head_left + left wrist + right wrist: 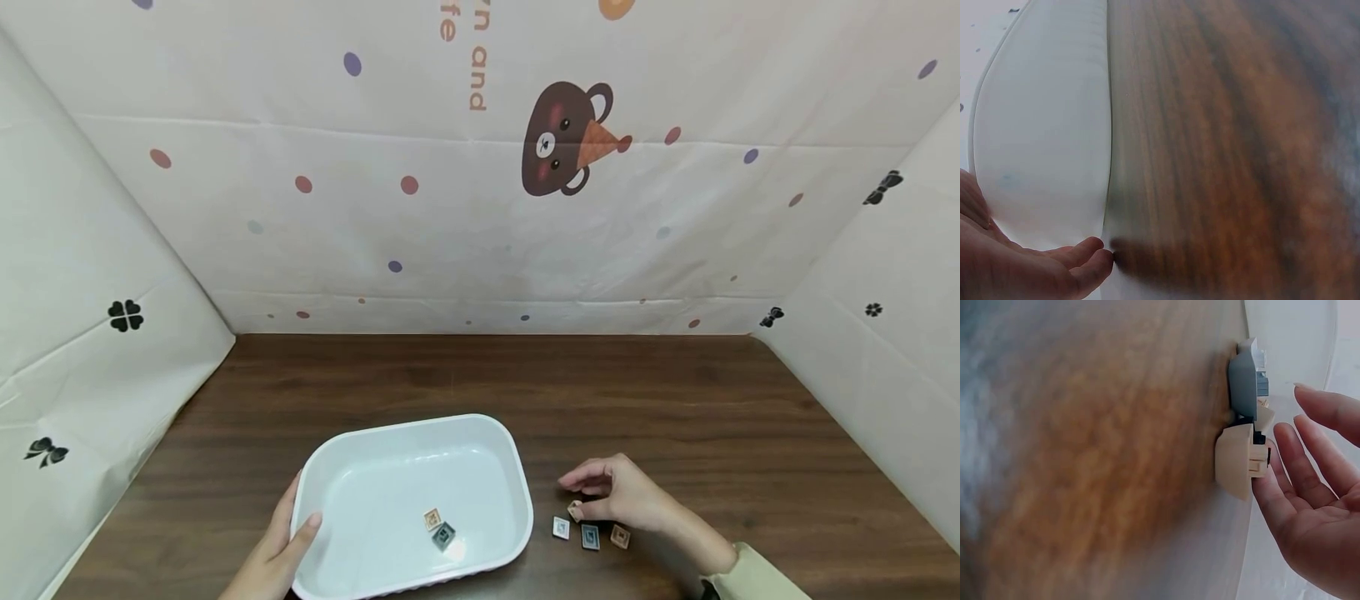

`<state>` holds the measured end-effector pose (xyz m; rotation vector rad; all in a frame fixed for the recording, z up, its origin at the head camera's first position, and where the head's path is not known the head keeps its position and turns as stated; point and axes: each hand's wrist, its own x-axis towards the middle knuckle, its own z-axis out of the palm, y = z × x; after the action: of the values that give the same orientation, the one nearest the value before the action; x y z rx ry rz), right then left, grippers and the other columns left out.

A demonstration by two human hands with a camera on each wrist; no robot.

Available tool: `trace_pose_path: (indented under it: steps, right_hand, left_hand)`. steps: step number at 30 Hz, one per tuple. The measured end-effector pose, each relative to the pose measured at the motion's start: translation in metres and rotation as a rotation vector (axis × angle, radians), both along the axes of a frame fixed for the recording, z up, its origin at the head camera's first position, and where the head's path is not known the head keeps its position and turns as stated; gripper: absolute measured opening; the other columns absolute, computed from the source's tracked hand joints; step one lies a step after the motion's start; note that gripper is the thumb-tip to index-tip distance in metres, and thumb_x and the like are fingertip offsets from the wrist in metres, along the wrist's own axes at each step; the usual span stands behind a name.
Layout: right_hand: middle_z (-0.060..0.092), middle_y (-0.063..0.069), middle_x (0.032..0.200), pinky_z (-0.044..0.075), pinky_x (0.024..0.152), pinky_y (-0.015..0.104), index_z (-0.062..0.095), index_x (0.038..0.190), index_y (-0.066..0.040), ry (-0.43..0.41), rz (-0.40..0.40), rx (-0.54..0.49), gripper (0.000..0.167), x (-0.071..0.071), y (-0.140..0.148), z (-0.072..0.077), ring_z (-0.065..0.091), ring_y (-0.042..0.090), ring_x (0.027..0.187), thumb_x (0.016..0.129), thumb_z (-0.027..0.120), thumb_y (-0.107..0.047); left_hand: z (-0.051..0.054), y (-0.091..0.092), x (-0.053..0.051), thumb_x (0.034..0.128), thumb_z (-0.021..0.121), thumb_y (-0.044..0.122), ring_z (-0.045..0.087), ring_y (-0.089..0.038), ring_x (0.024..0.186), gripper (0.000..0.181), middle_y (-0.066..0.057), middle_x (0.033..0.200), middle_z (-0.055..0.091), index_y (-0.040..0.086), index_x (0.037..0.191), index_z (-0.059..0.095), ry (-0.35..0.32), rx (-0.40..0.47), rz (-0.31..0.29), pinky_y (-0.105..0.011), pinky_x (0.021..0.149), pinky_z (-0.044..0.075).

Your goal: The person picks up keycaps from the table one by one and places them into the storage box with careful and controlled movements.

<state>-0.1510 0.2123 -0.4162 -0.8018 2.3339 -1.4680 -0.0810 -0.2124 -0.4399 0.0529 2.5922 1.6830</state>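
Observation:
My left hand (273, 550) grips the left side of a white plastic tray (412, 427), thumb over the rim and fingers outside. The left wrist view shows its fingertips (1094, 250) against the outer wall. Inside lie a beige square keycap-like piece (432, 519) and a dark grey one (443, 536). To the right of the tray, my right hand (618, 496) hovers low with thumb and fingers apart. Its thumb is by a small beige piece (574, 509); whether they touch cannot be told. Close by lie a white piece (561, 527), a blue-grey piece (590, 537) and a brownish piece (620, 536).
The dark wooden table (637, 383) runs back to a white patterned cloth (465, 242). Similar white cloth stands along the left side (82, 367) and the right side (885, 358) of the table.

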Motion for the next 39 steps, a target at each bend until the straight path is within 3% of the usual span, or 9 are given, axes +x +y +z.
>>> trace_pose_path:
  steps: [6,14,19,22,26,29,33,35,39]
  right_hand:
    - [0.064,0.019,0.096,0.048,0.08,0.026,0.065,0.098,0.009,-0.004,0.008,0.023,0.03,0.0,0.0,0.001,0.06,0.008,0.091,0.073,0.074,-0.006]
    - [0.065,0.013,0.097,0.048,0.08,0.026,0.067,0.098,0.004,-0.031,0.039,0.079,0.03,-0.004,0.001,0.006,0.059,0.009,0.092,0.072,0.075,-0.008]
    - [0.066,0.01,0.095,0.048,0.079,0.025,0.068,0.096,0.003,-0.019,0.052,0.109,0.028,-0.005,0.0,0.006,0.06,0.009,0.089,0.071,0.075,-0.007]
    - [0.066,0.009,0.092,0.049,0.077,0.026,0.068,0.095,0.003,0.007,0.067,0.105,0.027,-0.003,0.0,0.005,0.059,0.008,0.086,0.07,0.075,-0.005]
    - [0.066,0.007,0.091,0.049,0.075,0.026,0.068,0.094,0.002,0.032,0.081,0.105,0.026,-0.001,0.0,0.003,0.059,0.007,0.084,0.069,0.075,-0.003]
    - [0.067,0.006,0.09,0.049,0.074,0.026,0.069,0.093,0.002,0.039,0.087,0.112,0.026,0.0,0.001,0.002,0.059,0.007,0.084,0.068,0.075,-0.002]
    - [0.067,0.006,0.09,0.05,0.074,0.025,0.069,0.092,0.002,0.05,0.097,0.113,0.026,-0.001,0.001,0.0,0.06,0.007,0.083,0.067,0.075,-0.001]
    - [0.067,0.005,0.089,0.05,0.073,0.025,0.069,0.092,0.001,0.061,0.097,0.12,0.025,-0.001,0.0,0.001,0.061,0.007,0.083,0.067,0.075,0.0]
    - [0.067,0.002,0.087,0.05,0.072,0.025,0.07,0.09,-0.001,0.097,0.092,0.149,0.024,-0.003,-0.001,0.001,0.06,0.005,0.081,0.066,0.075,0.001]
  left_hand:
    - [-0.002,0.0,0.0,0.0977,0.041,0.014,0.034,0.015,0.096,0.059,-0.031,0.142,0.013,0.002,0.145,0.006,-0.01,0.026,0.011,-0.024,0.066,0.048]
    - [0.004,0.001,-0.002,0.0981,0.04,0.015,0.048,-0.019,0.103,0.061,-0.031,0.143,0.009,0.003,0.145,0.003,-0.07,0.068,0.02,-0.029,0.065,0.049]
    - [0.004,0.002,0.0,0.0986,0.038,0.017,0.051,-0.02,0.095,0.061,-0.031,0.143,0.008,0.008,0.146,0.0,-0.123,0.156,0.04,-0.033,0.062,0.049]
    - [-0.001,0.002,0.0,0.0989,0.037,0.016,0.051,-0.009,0.091,0.061,-0.028,0.143,0.01,0.009,0.146,-0.001,-0.115,0.192,0.038,-0.032,0.062,0.049]
    - [-0.014,0.001,0.0,0.0985,0.036,0.01,0.047,0.005,0.09,0.059,0.019,0.135,0.026,0.009,0.146,0.001,-0.008,0.182,0.01,-0.027,0.064,0.048]
    - [-0.019,0.001,0.0,0.0979,0.035,0.007,0.044,0.008,0.091,0.059,0.015,0.135,0.029,0.008,0.146,0.002,0.039,0.172,-0.005,-0.024,0.064,0.047]
    - [-0.019,0.0,0.0,0.0977,0.035,0.006,0.042,0.01,0.092,0.058,-0.014,0.137,0.026,0.006,0.145,0.001,0.054,0.162,-0.004,-0.022,0.065,0.047]
    - [-0.021,0.0,0.0,0.0975,0.036,0.006,0.041,0.011,0.094,0.058,0.009,0.134,0.028,0.006,0.145,0.003,0.08,0.144,0.0,-0.022,0.066,0.046]
    - [-0.02,-0.001,-0.001,0.0973,0.037,0.006,0.041,0.011,0.094,0.059,0.029,0.127,0.026,0.01,0.146,0.004,0.101,0.132,0.001,-0.023,0.065,0.047]
